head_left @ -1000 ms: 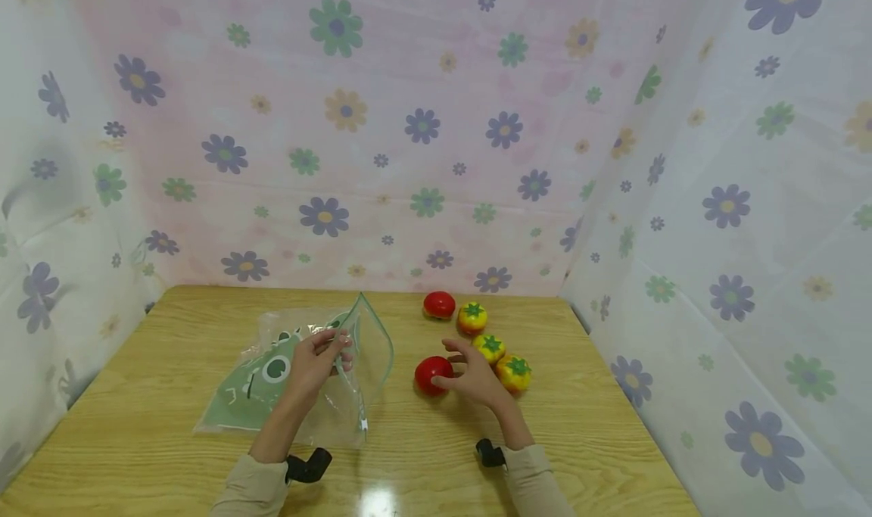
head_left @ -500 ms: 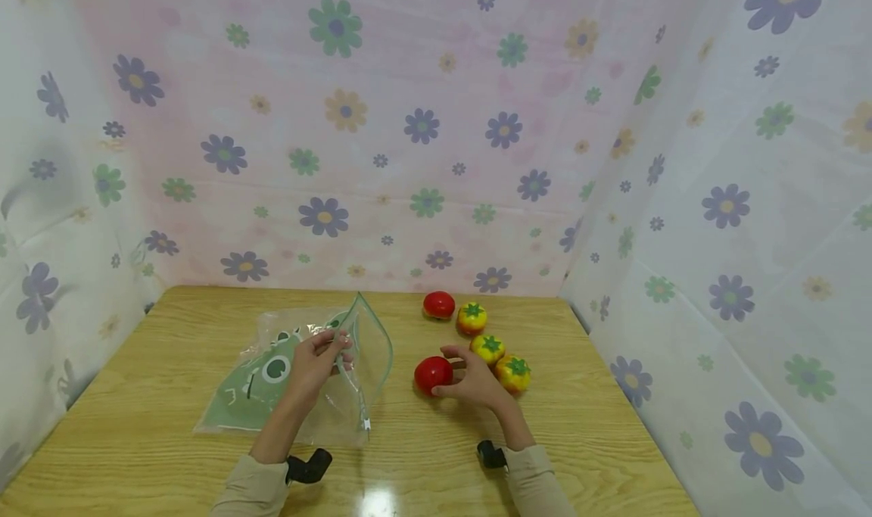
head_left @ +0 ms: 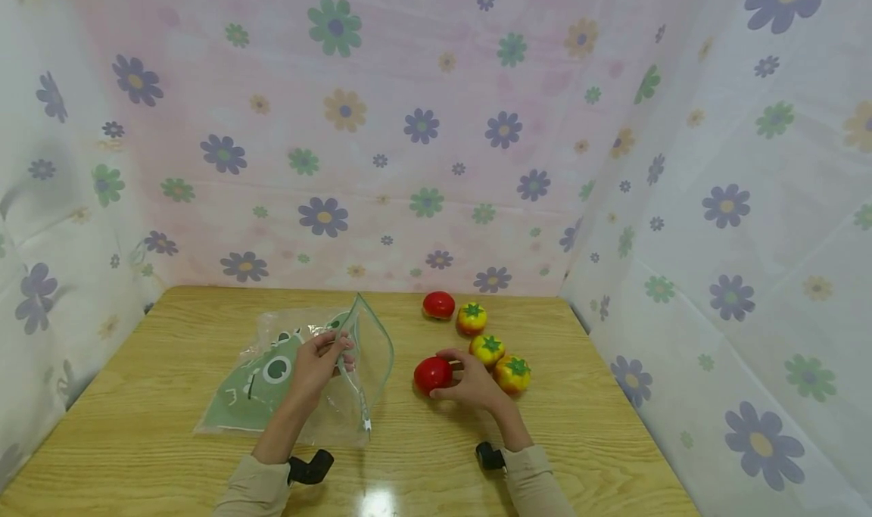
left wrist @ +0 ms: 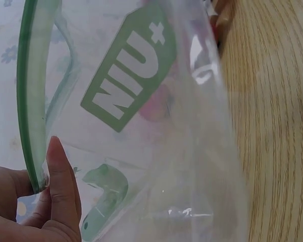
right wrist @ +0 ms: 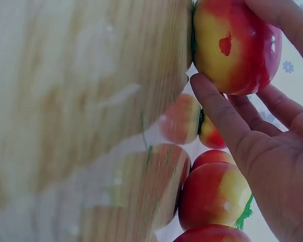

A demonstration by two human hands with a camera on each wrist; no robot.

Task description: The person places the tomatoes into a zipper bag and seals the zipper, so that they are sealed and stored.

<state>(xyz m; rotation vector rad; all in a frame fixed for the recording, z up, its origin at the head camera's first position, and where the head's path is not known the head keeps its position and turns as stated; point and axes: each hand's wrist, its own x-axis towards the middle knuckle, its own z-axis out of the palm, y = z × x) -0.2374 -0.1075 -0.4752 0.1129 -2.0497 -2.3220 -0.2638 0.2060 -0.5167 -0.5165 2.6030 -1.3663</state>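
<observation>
A clear zip bag (head_left: 248, 396) with a green cartoon print lies on the table, its mouth standing apart. My left hand (head_left: 315, 365) pinches one edge of that mouth; in the left wrist view, finger and thumb meet on the green zip strip (left wrist: 24, 101). To the right of the bag, my right hand (head_left: 477, 387) holds a glossy red toy tomato (head_left: 429, 375) from its right side. Seen from the right wrist, the tomato (right wrist: 237, 45) is red and yellow, its green leafy end against the table, with thumb and fingers around it.
Behind and right of my right hand are yellow-orange toy tomatoes with green tops (head_left: 472, 318), (head_left: 487, 349), (head_left: 512, 375). Another red one (head_left: 439, 305) stands near the table's back edge. Flowered cloth (head_left: 381, 123) walls the wooden table (head_left: 204, 471) at back and sides.
My right hand's fingers have closed in around the red toy tomato, which stays on the table. The left hand and the bag stay almost where they were.
</observation>
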